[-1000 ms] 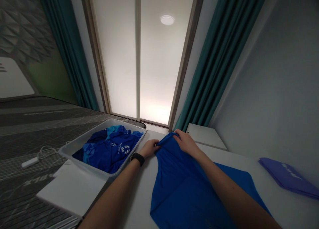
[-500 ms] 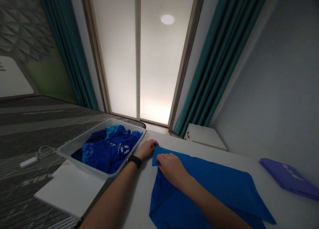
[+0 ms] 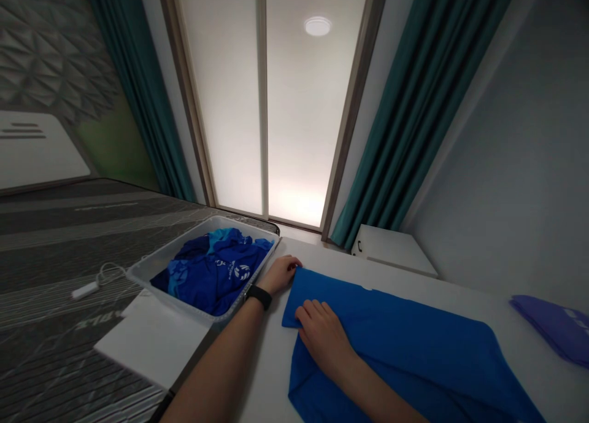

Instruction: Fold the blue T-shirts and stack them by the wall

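Observation:
A bright blue folded garment (image 3: 405, 343) lies flat on the white table, its near part running out of view. My right hand (image 3: 324, 338) rests flat on it near its left corner, gripping nothing. My left hand (image 3: 281, 274) lies on the table just beside the garment's upper left corner, holding nothing, with a black watch band (image 3: 258, 297) on that wrist. A translucent plastic bin (image 3: 184, 257) stands to the left of my left hand. Crumpled blue printed clothes (image 3: 216, 275) fill it.
A folded purple garment (image 3: 552, 328) lies at the table's right edge. A white board (image 3: 151, 340) sits under the bin's near side, beside a grey patterned surface (image 3: 69, 239) with a white cable and plug (image 3: 85, 290). A white cabinet (image 3: 393, 250) stands at the back.
The garment's raised edge has been laid down flat on the table. My right hand has gone from pinching that edge to pressing on the cloth, and my left hand has let go.

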Motion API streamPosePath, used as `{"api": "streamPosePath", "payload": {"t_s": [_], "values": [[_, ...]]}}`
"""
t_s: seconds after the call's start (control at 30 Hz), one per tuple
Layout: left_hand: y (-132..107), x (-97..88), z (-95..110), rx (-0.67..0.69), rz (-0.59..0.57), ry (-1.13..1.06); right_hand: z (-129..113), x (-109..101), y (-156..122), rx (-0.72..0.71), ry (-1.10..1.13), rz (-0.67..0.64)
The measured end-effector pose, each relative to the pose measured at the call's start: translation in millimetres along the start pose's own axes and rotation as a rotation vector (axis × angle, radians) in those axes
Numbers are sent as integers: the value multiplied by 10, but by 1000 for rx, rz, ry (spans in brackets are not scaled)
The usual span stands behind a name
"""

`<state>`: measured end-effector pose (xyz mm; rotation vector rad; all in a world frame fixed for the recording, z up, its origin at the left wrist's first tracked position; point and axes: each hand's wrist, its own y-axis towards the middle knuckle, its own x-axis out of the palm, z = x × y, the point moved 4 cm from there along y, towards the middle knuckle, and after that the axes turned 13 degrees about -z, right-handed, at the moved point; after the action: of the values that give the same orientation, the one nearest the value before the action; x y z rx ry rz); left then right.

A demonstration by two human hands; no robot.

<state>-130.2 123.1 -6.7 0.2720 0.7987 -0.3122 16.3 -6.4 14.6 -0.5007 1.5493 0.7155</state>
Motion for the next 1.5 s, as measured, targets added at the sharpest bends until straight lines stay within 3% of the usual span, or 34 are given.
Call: {"api": "streamPosePath", "payload": {"t_s": [0.43, 0.7, 0.9, 1.03, 1.2, 1.5], "values": [[-30, 7, 62, -89, 56, -117, 29, 103, -55, 26, 131, 47], [29, 60, 12, -92, 42, -158, -80, 56, -76, -116, -86, 123], [27, 65, 15, -97, 68, -123, -112, 74, -71, -189, -72, 31], [16, 60, 40, -99, 72, -77, -57, -68, -129, -176, 48, -54], [12, 51, 65, -95, 74, -24, 161, -257, -328, -113, 193, -98], [9, 35, 123, -48, 62, 40, 1015, -235, -866, 90, 233, -54]]}}
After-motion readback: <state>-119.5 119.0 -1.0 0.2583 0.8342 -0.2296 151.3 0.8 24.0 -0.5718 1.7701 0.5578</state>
